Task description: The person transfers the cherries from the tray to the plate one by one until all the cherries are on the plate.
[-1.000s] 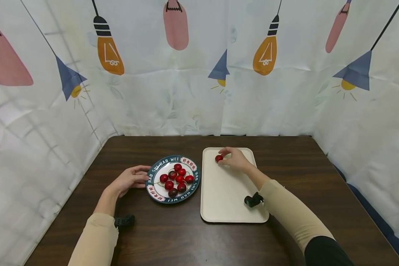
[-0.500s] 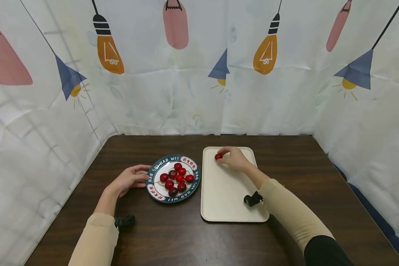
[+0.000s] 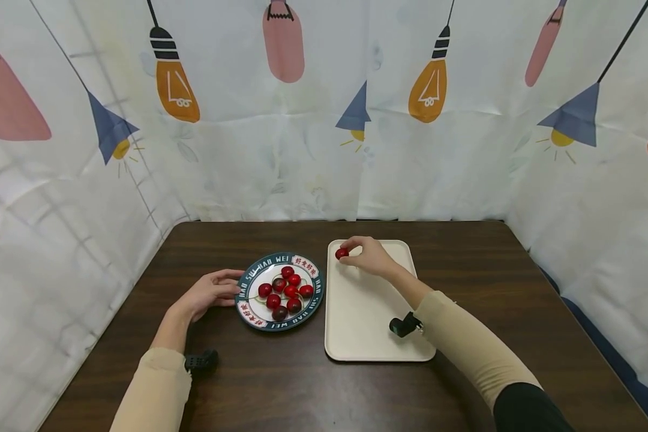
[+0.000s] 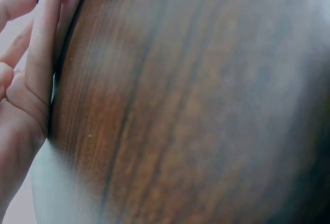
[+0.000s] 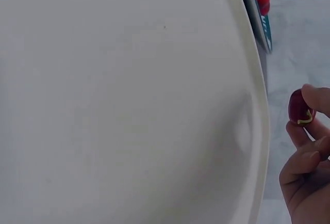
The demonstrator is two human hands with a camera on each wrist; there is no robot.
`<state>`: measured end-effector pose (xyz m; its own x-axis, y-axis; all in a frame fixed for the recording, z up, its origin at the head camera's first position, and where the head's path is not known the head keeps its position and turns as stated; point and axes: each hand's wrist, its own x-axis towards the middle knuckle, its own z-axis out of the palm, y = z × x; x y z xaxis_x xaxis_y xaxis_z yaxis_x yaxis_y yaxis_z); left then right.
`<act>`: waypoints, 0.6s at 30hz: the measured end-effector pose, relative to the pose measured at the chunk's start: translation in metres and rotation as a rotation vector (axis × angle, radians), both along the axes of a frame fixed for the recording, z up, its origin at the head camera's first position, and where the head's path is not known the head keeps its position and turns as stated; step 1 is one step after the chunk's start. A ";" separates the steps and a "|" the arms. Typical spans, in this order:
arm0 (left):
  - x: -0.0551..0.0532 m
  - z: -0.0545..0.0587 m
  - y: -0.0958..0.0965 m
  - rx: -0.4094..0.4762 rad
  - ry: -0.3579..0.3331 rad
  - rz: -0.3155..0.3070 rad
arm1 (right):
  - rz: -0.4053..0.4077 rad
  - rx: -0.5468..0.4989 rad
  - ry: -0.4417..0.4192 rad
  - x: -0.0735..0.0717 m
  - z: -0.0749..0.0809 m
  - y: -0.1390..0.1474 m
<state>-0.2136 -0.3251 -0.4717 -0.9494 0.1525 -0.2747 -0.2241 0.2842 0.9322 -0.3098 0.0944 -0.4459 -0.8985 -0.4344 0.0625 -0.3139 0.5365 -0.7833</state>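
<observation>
In the head view my right hand [image 3: 369, 257] pinches a dark red cherry [image 3: 341, 254] between thumb and fingertips, over the far left corner of the cream tray [image 3: 378, 312]. A short yellow-green stem shows on that cherry [image 5: 299, 113] in the right wrist view, where the hand [image 5: 309, 175] is at the right edge. Several more cherries [image 3: 273, 301] lie on a round plate [image 3: 246, 318] with a teal patterned rim, left of the tray. With fingers fairly straight, my left hand [image 3: 207, 294] touches the plate's left rim; the left wrist view shows those fingers [image 4: 41, 43] close over the table.
Both the plate and the tray stand on a dark wooden table [image 3: 281, 384], side by side with a narrow gap. A white printed curtain [image 3: 281, 162] closes off the back and sides. Each wrist carries a small black camera [image 3: 405, 325].
My right hand has moved slightly left with the cherry, towards the tray's far left corner. The left hand and the plate have stayed in place.
</observation>
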 end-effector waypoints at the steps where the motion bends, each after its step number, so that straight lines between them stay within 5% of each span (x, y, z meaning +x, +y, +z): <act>1: 0.000 0.000 0.000 0.001 0.001 -0.002 | 0.004 0.002 0.004 0.001 0.000 -0.003; 18: -0.002 -0.004 -0.003 0.010 0.010 -0.013 | 0.100 0.038 0.029 0.017 0.006 -0.046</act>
